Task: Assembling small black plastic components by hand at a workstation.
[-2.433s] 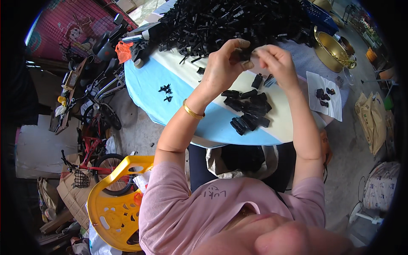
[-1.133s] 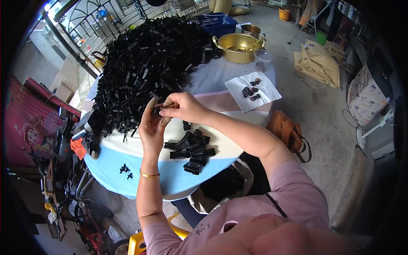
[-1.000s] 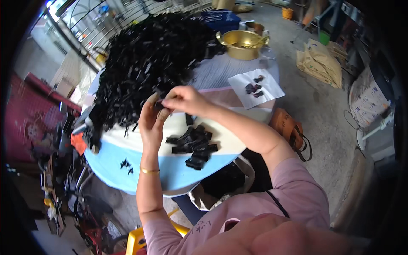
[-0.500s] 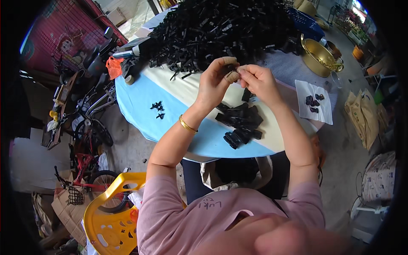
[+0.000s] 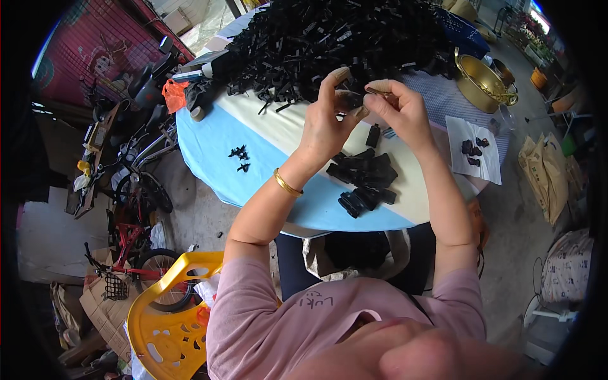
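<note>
My left hand (image 5: 326, 123) is raised over the table, its thumb and forefinger curled around a small glossy black piece (image 5: 346, 100). Beige covers wrap those fingertips. Close on its right, my right hand (image 5: 402, 114) has thumb and forefinger pinched together; a thin dark bit shows at the tips, too small to name. Below my hands lies a loose group of black plastic pieces (image 5: 367, 171), with one more black piece (image 5: 373, 135) just beyond. Several tiny black bits (image 5: 239, 154) lie on the cloth's blue stripe to the left.
A big heap of black pieces (image 5: 329, 44) covers the table's far side. At right are a brass-coloured pot (image 5: 476, 88) and a white paper sheet (image 5: 465, 126) with dark lumps. A tape roll (image 5: 197, 114) and an orange bag (image 5: 175, 95) sit left. A yellow chair (image 5: 168, 329) stands nearby.
My fingertips have come a little apart and the right hand has turned, its forefinger now higher. Both hands appear slightly farther right, as the whole view has shifted a little.
</note>
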A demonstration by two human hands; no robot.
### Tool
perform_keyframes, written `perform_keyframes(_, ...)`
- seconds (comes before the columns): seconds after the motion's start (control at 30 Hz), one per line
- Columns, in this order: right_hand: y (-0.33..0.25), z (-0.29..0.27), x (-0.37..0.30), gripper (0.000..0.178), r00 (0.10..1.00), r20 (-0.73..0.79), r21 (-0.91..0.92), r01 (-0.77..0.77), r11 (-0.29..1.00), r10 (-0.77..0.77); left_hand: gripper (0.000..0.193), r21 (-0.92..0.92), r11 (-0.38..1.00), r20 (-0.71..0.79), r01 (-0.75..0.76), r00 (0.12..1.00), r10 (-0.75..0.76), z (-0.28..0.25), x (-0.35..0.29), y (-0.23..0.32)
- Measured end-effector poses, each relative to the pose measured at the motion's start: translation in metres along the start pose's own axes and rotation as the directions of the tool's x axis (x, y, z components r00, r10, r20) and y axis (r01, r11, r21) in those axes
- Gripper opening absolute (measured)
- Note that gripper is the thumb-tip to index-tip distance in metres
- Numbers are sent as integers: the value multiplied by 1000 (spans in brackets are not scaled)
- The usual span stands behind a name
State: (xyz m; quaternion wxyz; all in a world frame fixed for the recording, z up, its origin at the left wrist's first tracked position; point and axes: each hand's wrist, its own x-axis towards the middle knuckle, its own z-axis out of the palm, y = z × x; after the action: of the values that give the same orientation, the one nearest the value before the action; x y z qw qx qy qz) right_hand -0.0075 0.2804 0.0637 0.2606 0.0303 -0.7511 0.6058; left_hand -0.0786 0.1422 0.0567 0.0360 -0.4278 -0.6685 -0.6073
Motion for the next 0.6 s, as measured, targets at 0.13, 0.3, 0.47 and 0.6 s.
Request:
perform_keyframes(0.13,-3,-2,0,18,994,75,-176,91,980,-79,69,251,959,145,-130,985,95,-2,-4,7)
perform_keyframes(0.3,0,-20,5,17,999,48,76,13,997,-17,75,-295,949,452,110,891,37,-38,8,8)
perform_keyframes(0.47,5,-24,5,22,958,275,262,-160,952,85,47,-509,752,637,418,771,2,-42,17,-14)
perform_keyframes(0.6,-2,-16,3,19,954,298,290,-53,955,-38,24,-571,628,638,529,767,-67,-29,10,-10)
